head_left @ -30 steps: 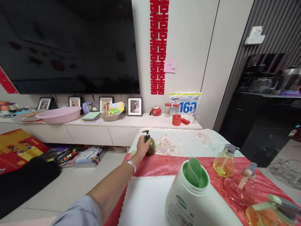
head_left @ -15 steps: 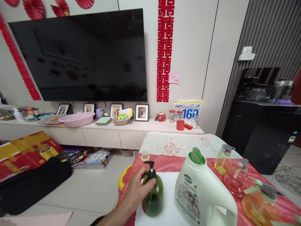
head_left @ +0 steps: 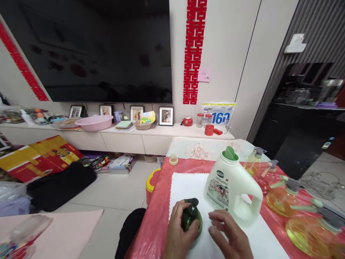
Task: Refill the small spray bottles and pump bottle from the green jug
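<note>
So the pale-green plastic jug (head_left: pixel 233 183) stood on the white scalloped cloth (head_left: pixel 184 183), behind and right of the round green pump bottle (head_left: pixel 189 217); round clear pump bottles (head_left: pixel 281 201) further right, round cream cap (head_left: pixel 173 159) back left.

Soft, even indoor light, faint reflections in the television (head_left: pixel 107 46), hands (head_left: pixel 230 233) slightly blurred, edges stretched

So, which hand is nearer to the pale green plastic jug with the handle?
The right hand, on the near side of the jug. The left hand is farther left, holding a rounded dark green pump bottle.
</note>
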{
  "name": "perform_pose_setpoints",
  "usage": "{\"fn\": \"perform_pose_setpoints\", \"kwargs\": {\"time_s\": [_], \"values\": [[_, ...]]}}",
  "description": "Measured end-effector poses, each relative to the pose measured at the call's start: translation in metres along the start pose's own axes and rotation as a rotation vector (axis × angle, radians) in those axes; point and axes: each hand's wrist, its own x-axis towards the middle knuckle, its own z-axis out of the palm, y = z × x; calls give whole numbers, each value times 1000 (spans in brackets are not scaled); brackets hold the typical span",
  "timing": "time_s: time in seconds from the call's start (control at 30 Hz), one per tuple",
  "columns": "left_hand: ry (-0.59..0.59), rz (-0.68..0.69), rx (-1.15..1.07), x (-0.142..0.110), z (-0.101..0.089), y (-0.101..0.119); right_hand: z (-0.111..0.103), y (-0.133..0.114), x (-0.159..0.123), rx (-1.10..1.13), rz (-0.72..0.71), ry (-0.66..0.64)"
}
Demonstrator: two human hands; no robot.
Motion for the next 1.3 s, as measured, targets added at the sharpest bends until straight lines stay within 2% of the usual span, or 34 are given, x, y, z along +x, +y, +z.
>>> {"fn": "perform_pose_setpoints", "kwargs": {"time_s": [0.07, 0.13, 0.27, 0.4, 0.63, 0.77, 0.87, 0.93, 1.07, 1.13, 1.3], "values": [[26, 99, 31, -3, 5, -6, 21, -11, 7, -85, -168, -99], [79, 197, 79, -8, 9, -12, 37, -20, 9, -153, -244, -68], [150, 358, 151, -16, 12, -21, 60, -29, 7, -266, -222, 110], [103, 384, 178, -18, 12, -26, 70, -27, 10, -371, -224, 156], [83, 329, 144, -17, 10, -24, 66, -28, 11, -397, -159, 80], [11, 281, 79, -14, 6, -17, 50, -23, 11, -214, -75, -87], [-2, 283, 66, -14, 6, -16, 43, -20, 10, -89, -74, -176], [9, 303, 77, -15, 6, -17, 46, -20, 8, -113, -93, -157], [33, 302, 86, -18, 7, -22, 59, -25, 8, -279, -50, 13], [36, 284, 71, -19, 7, -23, 62, -26, 8, -308, -16, 55], [29, 284, 59, -17, 7, -21, 51, -21, 6, -245, -3, -56]]}}
